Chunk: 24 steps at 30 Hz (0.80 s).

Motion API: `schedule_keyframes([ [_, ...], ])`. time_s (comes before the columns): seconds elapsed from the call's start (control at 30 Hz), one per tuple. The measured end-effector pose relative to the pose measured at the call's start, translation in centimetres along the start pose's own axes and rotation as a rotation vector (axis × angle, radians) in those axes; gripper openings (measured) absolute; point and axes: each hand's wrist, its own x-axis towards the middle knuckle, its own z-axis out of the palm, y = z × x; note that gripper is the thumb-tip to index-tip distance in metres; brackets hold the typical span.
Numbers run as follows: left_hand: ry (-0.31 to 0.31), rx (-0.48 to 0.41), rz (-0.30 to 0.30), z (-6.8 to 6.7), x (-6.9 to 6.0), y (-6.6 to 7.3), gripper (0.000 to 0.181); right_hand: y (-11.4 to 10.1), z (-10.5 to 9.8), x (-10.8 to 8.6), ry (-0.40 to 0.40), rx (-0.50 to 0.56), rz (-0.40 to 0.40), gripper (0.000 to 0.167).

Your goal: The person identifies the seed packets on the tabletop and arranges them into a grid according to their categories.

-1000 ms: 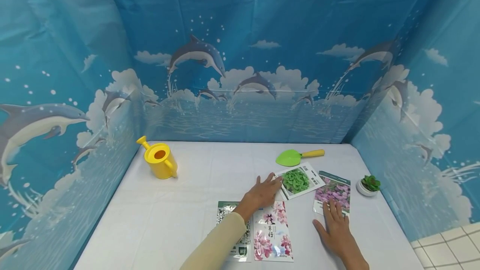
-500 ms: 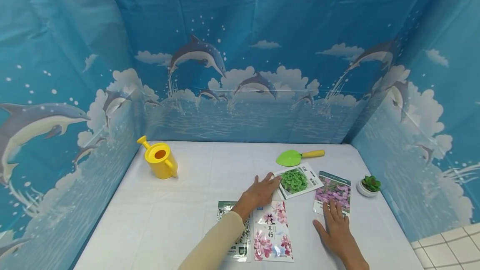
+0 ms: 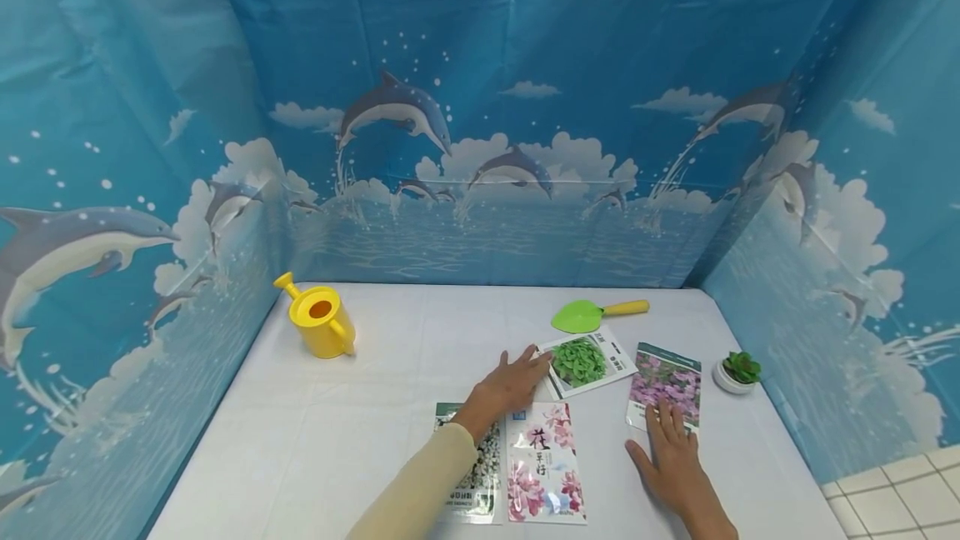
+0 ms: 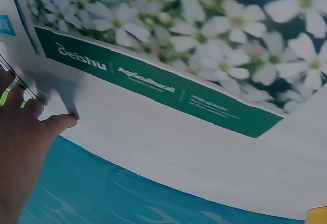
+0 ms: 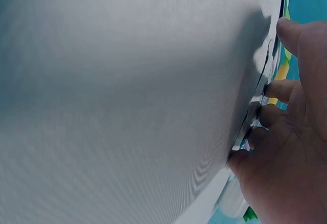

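Note:
My left hand (image 3: 512,384) rests its outstretched fingertips on the left end of a seed packet with green leaves (image 3: 581,362), which lies slightly tilted on the white table. To the right, the fingers of my right hand (image 3: 675,461) lie flat on the lower edge of a purple-flower seed packet (image 3: 666,382). Below my left hand lie a pink-flower packet (image 3: 543,465) and a white-flower packet (image 3: 480,477), the latter partly covered by my left forearm. In the left wrist view the white-flower packet (image 4: 204,35) fills the upper part. Both hands touch the packets without gripping.
A yellow watering can (image 3: 324,323) stands at the back left. The green trowel (image 3: 581,316) with a yellow handle lies behind the leaf packet. A small potted succulent (image 3: 738,371) stands at the right edge. Dolphin-printed curtains (image 3: 480,215) enclose the table (image 3: 300,440).
My left hand has moved left and slightly toward me, and the green-leaf packet has slid left with it, away from the purple-flower packet. My right hand has stayed put.

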Motion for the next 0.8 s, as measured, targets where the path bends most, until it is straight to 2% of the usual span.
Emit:
schedule_keyframes([
  [0.33,-0.024,-0.042,0.006,-0.4,-0.9,-1.3,0.057,0.4,0.1,0.1,-0.027,-0.001,0.017,0.086],
  [0.63,-0.043,-0.035,-0.033,-0.3,-1.2,-2.7,0.069,0.4,0.2,0.2,-0.04,-0.007,0.027,0.087],
  [0.8,-0.035,-0.058,-0.043,-0.2,-1.4,-3.4,0.065,0.4,0.2,0.4,-0.052,-0.009,0.035,0.087],
])
